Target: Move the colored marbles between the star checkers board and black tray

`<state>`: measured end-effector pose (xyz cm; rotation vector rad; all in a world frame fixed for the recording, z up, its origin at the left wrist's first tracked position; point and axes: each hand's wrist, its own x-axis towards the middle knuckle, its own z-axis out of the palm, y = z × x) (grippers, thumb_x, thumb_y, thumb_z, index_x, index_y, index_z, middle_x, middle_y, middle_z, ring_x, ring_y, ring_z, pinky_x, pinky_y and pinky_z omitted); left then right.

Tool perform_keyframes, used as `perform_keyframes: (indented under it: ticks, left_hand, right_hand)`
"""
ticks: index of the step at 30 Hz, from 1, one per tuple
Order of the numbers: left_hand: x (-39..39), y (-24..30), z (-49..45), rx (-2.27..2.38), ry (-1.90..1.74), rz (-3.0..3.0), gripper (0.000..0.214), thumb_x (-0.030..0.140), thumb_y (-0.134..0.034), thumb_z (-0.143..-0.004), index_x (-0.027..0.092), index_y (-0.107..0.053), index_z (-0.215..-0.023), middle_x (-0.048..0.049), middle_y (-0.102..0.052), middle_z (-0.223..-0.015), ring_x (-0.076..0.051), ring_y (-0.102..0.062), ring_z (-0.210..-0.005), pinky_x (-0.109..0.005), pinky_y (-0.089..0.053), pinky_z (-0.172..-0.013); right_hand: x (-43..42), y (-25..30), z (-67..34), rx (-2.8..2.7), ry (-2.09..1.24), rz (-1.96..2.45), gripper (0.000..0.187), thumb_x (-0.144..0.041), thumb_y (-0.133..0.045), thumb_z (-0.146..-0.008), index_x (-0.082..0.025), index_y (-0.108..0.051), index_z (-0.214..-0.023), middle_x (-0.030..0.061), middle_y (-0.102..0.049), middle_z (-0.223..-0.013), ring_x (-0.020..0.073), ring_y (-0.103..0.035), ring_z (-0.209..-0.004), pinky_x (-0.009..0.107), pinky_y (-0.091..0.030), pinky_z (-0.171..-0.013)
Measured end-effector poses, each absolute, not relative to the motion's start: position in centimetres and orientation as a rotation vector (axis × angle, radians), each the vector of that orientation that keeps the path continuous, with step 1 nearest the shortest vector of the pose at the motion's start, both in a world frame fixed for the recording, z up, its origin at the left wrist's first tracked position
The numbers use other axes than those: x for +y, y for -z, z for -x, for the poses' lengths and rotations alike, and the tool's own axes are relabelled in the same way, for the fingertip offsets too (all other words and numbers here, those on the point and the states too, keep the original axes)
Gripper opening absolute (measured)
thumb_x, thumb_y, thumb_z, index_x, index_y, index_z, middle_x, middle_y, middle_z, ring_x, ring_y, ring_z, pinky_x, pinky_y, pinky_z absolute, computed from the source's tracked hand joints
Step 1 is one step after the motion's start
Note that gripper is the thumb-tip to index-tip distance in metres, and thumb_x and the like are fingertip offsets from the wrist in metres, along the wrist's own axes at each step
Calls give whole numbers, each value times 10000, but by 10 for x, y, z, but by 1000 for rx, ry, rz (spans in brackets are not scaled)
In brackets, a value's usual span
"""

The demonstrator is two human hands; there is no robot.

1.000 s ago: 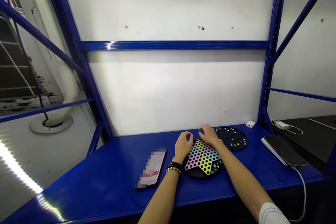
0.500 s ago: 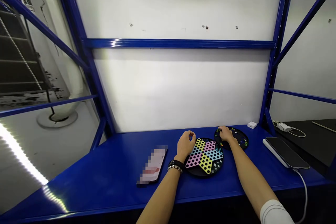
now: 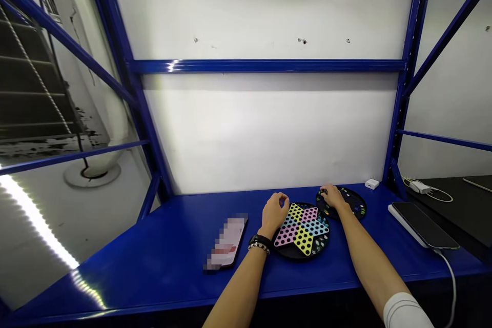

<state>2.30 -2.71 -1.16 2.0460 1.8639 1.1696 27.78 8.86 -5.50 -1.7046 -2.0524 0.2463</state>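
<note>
A star-shaped Chinese checkers board (image 3: 303, 229) with pink, yellow and blue points and many round holes lies on a black round base. My left hand (image 3: 274, 213) hangs curled at that board's left edge, with nothing visible in it. My right hand (image 3: 333, 197) rests on a smaller black round disc (image 3: 355, 204) holding small coloured pieces. Its fingers curve down onto the disc, and they hide whatever lies beneath them.
A phone with a blurred screen (image 3: 226, 243) lies left of the board on the blue steel shelf (image 3: 154, 251). To the right are a small white charger (image 3: 372, 184) and a black phone (image 3: 423, 224) on a white power bank, with a white cable. Blue uprights frame the white wall behind.
My right hand has moved right, from above the star board's far side onto the black disc. My left hand stays by the board. The whole view has shifted slightly.
</note>
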Motion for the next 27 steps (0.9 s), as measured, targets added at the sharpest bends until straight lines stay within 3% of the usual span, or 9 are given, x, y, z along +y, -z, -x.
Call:
perform_keyframes:
  ticks: [15,27]
  left_hand:
    - [-26,13,-24,1853,-1184,-2067,202,328,-483,-911,232,-624,-804,-13,-690,-860,-169,-637,-801,-269,-443,-656]
    - [-28,13,-24,1848,-1175,-2068,190,318,-496,-903,231,-635,-805,-14,-698,-865,-165,-646,-792,-260,-452,-647]
  right_hand:
    - [87,55,-277,-2016,-176,1684,147,-202,-573,-899,-222,-684,-994,59,-687,-1078,203,-606,-996,268,-398,-772]
    - [85,55,-276,-2029,-221,1688,232,-247,-551,-923,-228,-693,-1106,71,-663,-1200,202,-606,-1089,267,-430,-859]
